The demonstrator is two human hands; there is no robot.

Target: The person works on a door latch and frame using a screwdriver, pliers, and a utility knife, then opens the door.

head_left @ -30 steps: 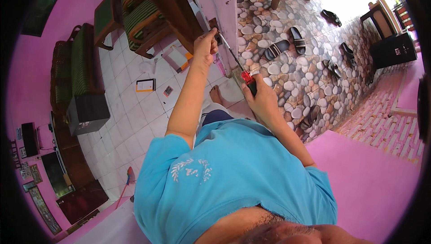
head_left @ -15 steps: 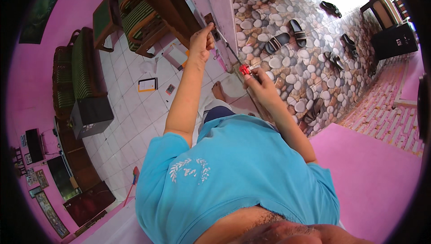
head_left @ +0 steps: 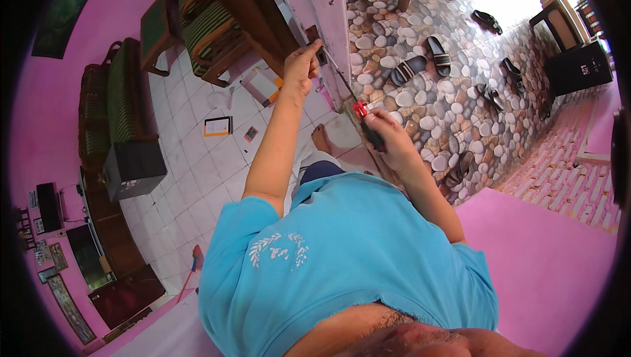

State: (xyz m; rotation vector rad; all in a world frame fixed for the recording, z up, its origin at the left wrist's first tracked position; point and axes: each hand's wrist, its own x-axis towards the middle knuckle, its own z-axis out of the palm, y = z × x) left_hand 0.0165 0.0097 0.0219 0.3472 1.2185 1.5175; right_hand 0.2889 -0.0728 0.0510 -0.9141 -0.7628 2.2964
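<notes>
A screwdriver with a red and black handle and a long thin metal shaft slants up and left across the doorway. My right hand is closed round its handle; the black part shows along the palm side. The shaft's far end reaches the fingertips of my left hand, which are pinched together beside the pink door frame. Whatever those fingertips hold is too small to make out. Right by them, a dark metal plate is set in the frame's edge.
On the tiles at left lie a black-and-orange box, a small card-like packet and a clear plastic bag. Sandals are scattered on the pebble-patterned floor at right. A brown wooden door stands left of the frame.
My right hand has shifted slightly right and down and turned on the handle, so more of the black part shows. My left hand stays at the shaft's end; the view has shifted a little.
</notes>
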